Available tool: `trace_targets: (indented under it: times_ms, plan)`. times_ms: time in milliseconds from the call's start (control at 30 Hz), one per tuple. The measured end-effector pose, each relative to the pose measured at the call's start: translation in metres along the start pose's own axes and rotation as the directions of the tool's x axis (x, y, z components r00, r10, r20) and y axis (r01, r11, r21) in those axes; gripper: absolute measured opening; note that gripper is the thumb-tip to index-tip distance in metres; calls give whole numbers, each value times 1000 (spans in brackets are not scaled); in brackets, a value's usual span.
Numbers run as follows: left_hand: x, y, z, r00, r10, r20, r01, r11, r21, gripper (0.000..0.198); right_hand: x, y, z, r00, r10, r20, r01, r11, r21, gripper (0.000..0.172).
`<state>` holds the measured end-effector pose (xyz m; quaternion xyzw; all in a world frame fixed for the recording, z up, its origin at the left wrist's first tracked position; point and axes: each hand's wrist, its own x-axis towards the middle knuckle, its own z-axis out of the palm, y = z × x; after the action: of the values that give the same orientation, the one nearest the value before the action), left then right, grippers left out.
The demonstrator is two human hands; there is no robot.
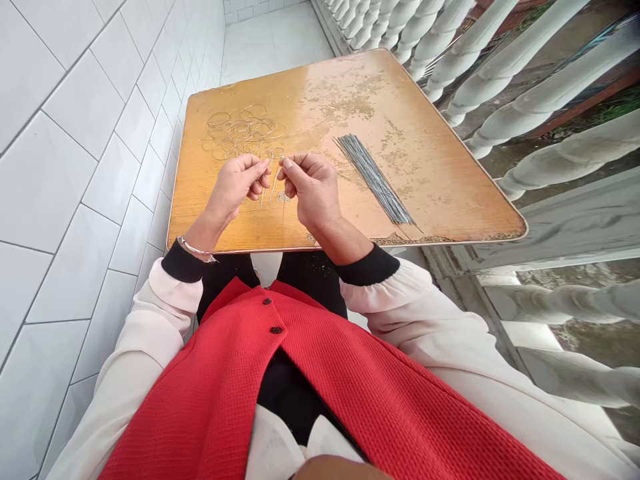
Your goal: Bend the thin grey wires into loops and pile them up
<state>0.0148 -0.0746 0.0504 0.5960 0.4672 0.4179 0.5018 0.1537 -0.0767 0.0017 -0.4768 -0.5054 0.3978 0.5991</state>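
Both hands are raised over the near left part of a small wooden table. My left hand point(240, 181) is closed, thumb against fingers, on a thin bent wire point(274, 180). Close beside it, my right hand point(313, 183) pinches the same wire, or one touching it; the fingertips hide which. Loops and short ends of the wire show between the two hands. Behind them lies a loose heap of curled wire rings point(245, 130). To the right of my right hand rests a bundle of straight grey wires point(375, 179), laid side by side and slanting toward the near edge.
The wooden tabletop point(425, 147) is worn, with peeling patches and a chipped near edge. A white tiled wall point(100, 153) runs close along the left. White balusters point(530, 107) stand along the right side, beyond the table's edge.
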Motion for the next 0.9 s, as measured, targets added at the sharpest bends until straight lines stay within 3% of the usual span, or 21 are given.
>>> trace_targets:
  times_ms: [167, 500, 600, 700, 767, 800, 900]
  plan:
    - [-1, -1, 4, 999, -8, -47, 1, 989, -146, 34, -1, 14, 2, 997, -75, 18, 70, 978, 198, 36]
    - [10, -26, 14, 989, -20, -149, -36, 931, -362, 32, -10, 16, 13, 996, -88, 27, 77, 955, 285, 38]
    - [14, -38, 12, 990, 32, -137, -72, 951, -300, 29, -10, 14, 12, 997, -70, 29, 59, 959, 278, 37]
    - [11, -50, 0, 971, 197, -135, -206, 977, -61, 20, -9, 10, 7, 999, -41, 25, 33, 960, 277, 35]
    - [7, -55, -14, 907, 404, -123, -374, 904, 206, 29, -7, 8, 3, 999, -7, 33, -3, 962, 273, 34]
    - [4, -57, -21, 848, 523, -89, -467, 815, 342, 32, -7, 7, 2, 999, 13, 39, -23, 962, 272, 33]
    - [-1, -59, -42, 646, 739, 189, -659, 415, 628, 32, -7, 4, 0, 997, 58, 55, -71, 959, 273, 33]
